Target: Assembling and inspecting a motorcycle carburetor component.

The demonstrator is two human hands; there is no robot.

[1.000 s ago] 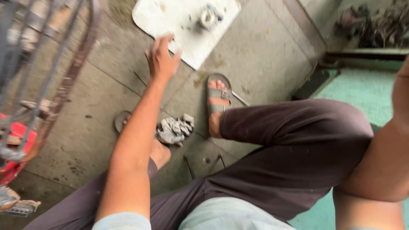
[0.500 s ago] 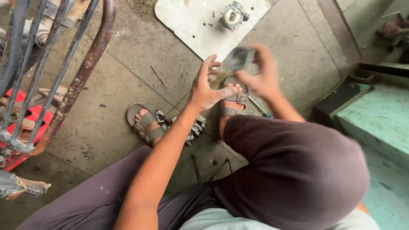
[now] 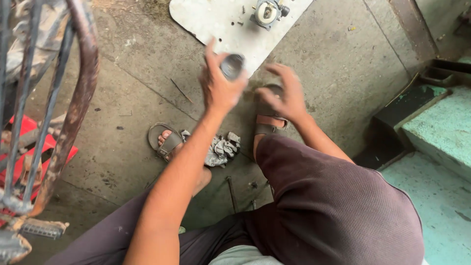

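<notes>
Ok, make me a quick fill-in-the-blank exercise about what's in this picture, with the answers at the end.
1. The small round metal part is held in the person's ____ hand.
2. The crumpled grey rag lies on the concrete floor between the person's two ____.
3. The right hand is open and holds ____.
4. The carburettor-like part sits on a flat ____ board.

Missing words: left; feet; nothing; white

Small cup-shaped part (image 3: 232, 66) in left hand (image 3: 219, 88) – dull grey metal, slight sheen inside. Sheet (image 3: 216, 22) at far edge of floor: smooth matt off-white. Concrete floor (image 3: 122, 108) rough, stained. Rag (image 3: 222, 148) – crumpled grey cloth. Bent tube (image 3: 78, 98) rusty, rough metal.
</notes>
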